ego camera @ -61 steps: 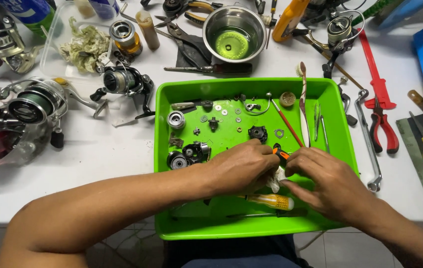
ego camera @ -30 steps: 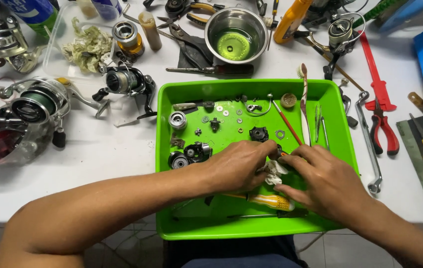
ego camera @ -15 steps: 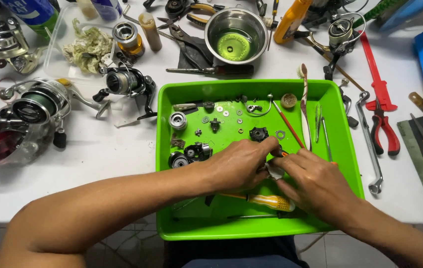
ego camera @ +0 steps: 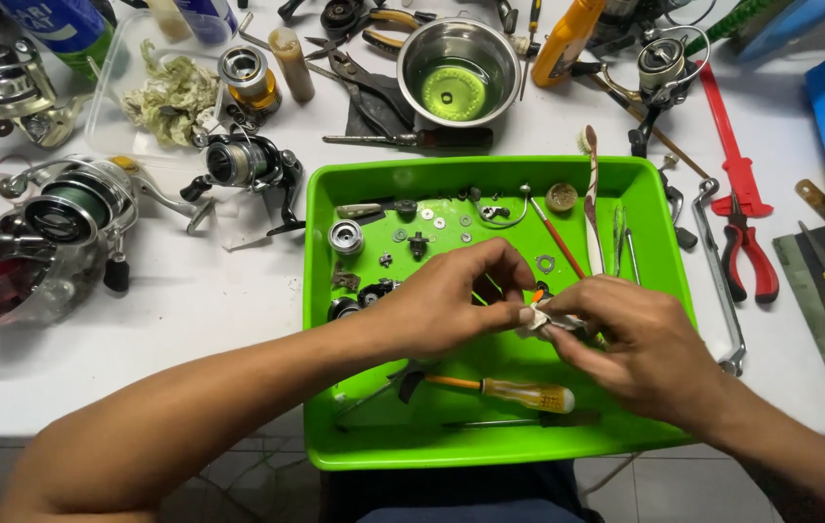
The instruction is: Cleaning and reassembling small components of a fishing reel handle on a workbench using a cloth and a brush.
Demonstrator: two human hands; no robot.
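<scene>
- Centrally, the green tray (ego camera: pixel 330 320) sat in the lower middle of the frame, its floor partly hidden by both hands.
- The left hand (ego camera: pixel 446 305) and right hand (ego camera: pixel 640 344) pinched a small pale part (ego camera: pixel 540 318) between closed fingertips; its shape and axis were unclear.
- The orange-handled screwdriver (ego camera: pixel 519 392) lay just below, long axis left-right, tip pointing left.

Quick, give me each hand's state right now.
Left hand: fingers pinched shut on the small whitish part over the green tray.
Right hand: closed on the same part.
</scene>
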